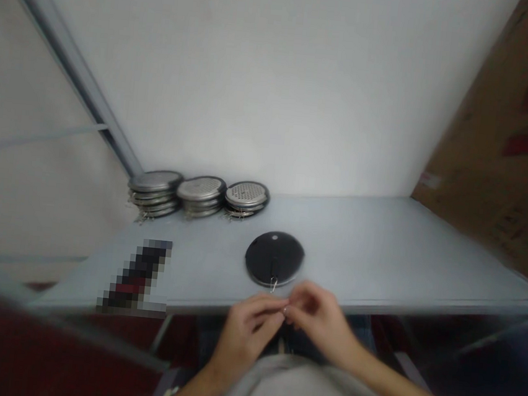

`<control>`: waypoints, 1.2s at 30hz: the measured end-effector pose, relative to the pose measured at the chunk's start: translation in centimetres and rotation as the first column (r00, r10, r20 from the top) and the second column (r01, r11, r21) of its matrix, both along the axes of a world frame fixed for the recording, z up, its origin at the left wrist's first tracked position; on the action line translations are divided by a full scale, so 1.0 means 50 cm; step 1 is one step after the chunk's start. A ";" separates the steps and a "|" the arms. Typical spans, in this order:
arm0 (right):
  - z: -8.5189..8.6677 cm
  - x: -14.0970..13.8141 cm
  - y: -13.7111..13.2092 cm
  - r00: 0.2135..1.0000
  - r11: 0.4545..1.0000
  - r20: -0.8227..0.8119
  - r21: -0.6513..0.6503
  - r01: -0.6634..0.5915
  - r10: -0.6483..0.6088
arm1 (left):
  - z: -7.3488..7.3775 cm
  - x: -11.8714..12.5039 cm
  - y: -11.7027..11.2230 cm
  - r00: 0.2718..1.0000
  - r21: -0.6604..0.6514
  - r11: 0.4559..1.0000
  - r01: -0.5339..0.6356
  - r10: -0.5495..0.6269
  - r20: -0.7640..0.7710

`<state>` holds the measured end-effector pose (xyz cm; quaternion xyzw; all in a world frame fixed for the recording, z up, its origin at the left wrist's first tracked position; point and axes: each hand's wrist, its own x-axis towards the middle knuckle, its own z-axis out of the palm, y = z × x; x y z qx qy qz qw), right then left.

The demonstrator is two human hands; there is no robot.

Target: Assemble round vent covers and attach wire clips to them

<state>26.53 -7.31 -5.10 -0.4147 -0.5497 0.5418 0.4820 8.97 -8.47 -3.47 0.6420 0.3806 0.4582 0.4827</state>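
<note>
The left hand (249, 327) and right hand (318, 318) meet just above the front edge of the worktop (380, 253), fingertips together on a tiny metal ring (285, 310). Each grip looks closed on it, though the fingers hide most of the ring and its exact shape is too small to tell. It is held in the air, near the middle of the person's body, just in front of the worktop's edge.

A piece this small should be light and stiff, but its bare metal is likely to be slippery and easy to drop. It seems best pinched by its edge between thumb and fingertip, leaving the opening free.

Nearest the hands lies one black disc (274, 258), flat on the worktop, with one small wire clip (274, 284) at its edge facing the person. Farther back, against the wall (211, 62), stand three stacks of round metal graters (200, 196) — the left one (155, 192) looks tallest, though the exact count in each is hard to make out. Small wire loops show along their sides. To the left on the worktop is one pixelated patch (137, 276) hiding whatever lies there. A cardboard sheet (500, 121) rises at the right.
</note>
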 end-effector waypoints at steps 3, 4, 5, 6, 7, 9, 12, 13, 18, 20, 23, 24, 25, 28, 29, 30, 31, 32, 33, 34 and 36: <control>-0.011 0.009 -0.007 1.000 1.000 0.006 0.018 -0.010 0.010 | -0.012 0.006 -0.001 0.999 -0.064 0.998 -0.014 0.012 -0.039; -0.014 0.012 -0.010 1.000 0.999 0.016 0.021 -0.025 0.025 | -0.017 0.008 -0.001 0.998 -0.080 0.997 -0.024 0.020 -0.051; -0.016 0.016 -0.012 0.999 0.999 0.030 0.022 -0.041 0.040 | -0.022 0.008 -0.001 0.998 -0.088 0.996 -0.031 0.026 -0.059; -0.017 0.019 -0.014 0.998 0.998 0.046 0.022 -0.054 0.053 | -0.025 0.008 0.000 0.997 -0.089 0.995 -0.035 0.029 -0.066; -0.016 0.021 -0.015 0.997 0.998 0.059 0.020 -0.058 0.057 | -0.027 0.007 0.001 0.997 -0.083 0.996 -0.039 0.033 -0.073; -0.014 0.026 -0.017 0.995 0.999 0.084 0.012 -0.049 0.048 | -0.027 0.004 0.004 0.995 -0.054 0.997 -0.055 0.050 -0.092; -0.013 0.027 -0.018 0.996 1.000 0.090 0.008 -0.019 0.018 | -0.018 0.000 0.006 0.990 -0.006 0.997 -0.072 0.070 -0.122; -0.013 0.026 -0.018 0.996 1.000 0.087 0.018 -0.009 0.007 | -0.015 -0.001 0.006 0.989 0.004 0.998 -0.065 0.065 -0.129; -0.023 0.019 -0.024 0.990 0.981 0.124 0.189 0.037 -0.062 | -0.009 0.008 -0.004 0.974 0.035 0.999 -0.037 0.044 -0.222; -0.025 0.016 -0.027 0.989 0.967 0.119 0.246 0.060 -0.092 | -0.013 0.012 -0.007 0.961 0.055 0.997 -0.046 0.059 -0.271; -0.022 0.015 -0.029 0.984 0.957 0.131 0.281 0.077 -0.117 | -0.018 0.015 -0.009 0.951 0.077 0.996 -0.041 0.063 -0.304; -0.020 0.015 -0.030 0.982 0.953 0.144 0.291 0.078 -0.124 | -0.019 0.015 -0.009 0.949 0.089 0.995 -0.044 0.069 -0.308; -0.019 0.015 -0.030 0.979 0.949 0.159 0.304 0.078 -0.131 | -0.019 0.015 -0.010 0.947 0.105 0.993 -0.049 0.080 -0.311; -0.019 0.014 -0.032 0.968 0.935 0.193 0.344 0.089 -0.163 | -0.018 0.014 -0.010 0.935 0.172 0.983 -0.069 0.124 -0.332; -0.020 0.013 -0.033 0.964 0.931 0.200 0.354 0.095 -0.174 | -0.017 0.013 -0.010 0.929 0.195 0.978 -0.076 0.140 -0.342; -0.022 0.012 -0.034 0.962 0.928 0.206 0.360 0.097 -0.180 | -0.017 0.012 -0.010 0.924 0.211 0.974 -0.080 0.152 -0.351; -0.023 0.011 -0.034 0.962 0.929 0.210 0.359 0.092 -0.177 | -0.016 0.010 -0.010 0.920 0.218 0.972 -0.083 0.159 -0.359; -0.024 0.010 -0.035 0.964 0.933 0.211 0.350 0.083 -0.165 | -0.015 0.008 -0.009 0.916 0.216 0.973 -0.085 0.162 -0.367; -0.025 0.008 -0.035 0.968 0.940 0.208 0.335 0.068 -0.144 | -0.015 0.006 -0.008 0.914 0.205 0.975 -0.087 0.160 -0.373; -0.025 0.007 -0.035 0.972 0.947 0.201 0.316 0.051 -0.119 | -0.014 0.003 -0.007 0.912 0.190 0.978 -0.088 0.156 -0.378; -0.026 0.005 -0.034 0.979 0.960 0.188 0.279 0.020 -0.075 | -0.011 -0.002 -0.005 0.912 0.164 0.982 -0.090 0.147 -0.384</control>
